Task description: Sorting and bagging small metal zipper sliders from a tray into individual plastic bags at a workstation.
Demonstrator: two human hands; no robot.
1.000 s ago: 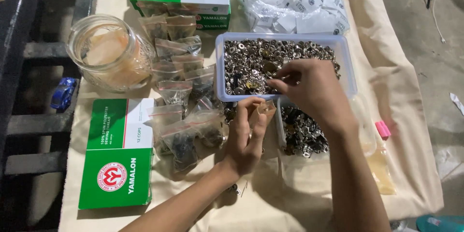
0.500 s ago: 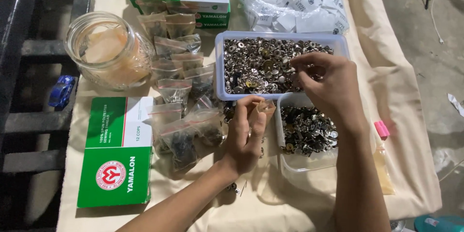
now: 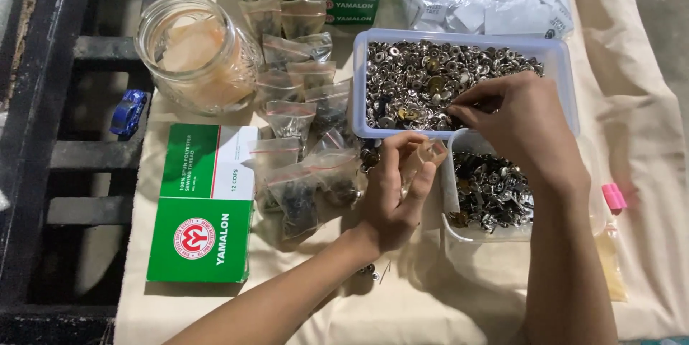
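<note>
Picking small metal snap pieces from a tray into a held bag.
Left hand (image 3: 395, 198) is closed round a small clear bag (image 3: 423, 158); right hand (image 3: 520, 126) fingertips are pinched in the snap tray (image 3: 567, 79); pieces could be spilled if the bag mouth sags shut.

A glass jar (image 3: 197, 54), 2 green boxes (image 3: 204, 205), blue toy car (image 3: 129, 112).

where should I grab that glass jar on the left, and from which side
Probably around the neck just under the rim of the glass jar, coming from above or its left: it stands upright, open-mouthed, and narrows there. Small plastic bags crowd its right side, so that side looks awkward.
</note>
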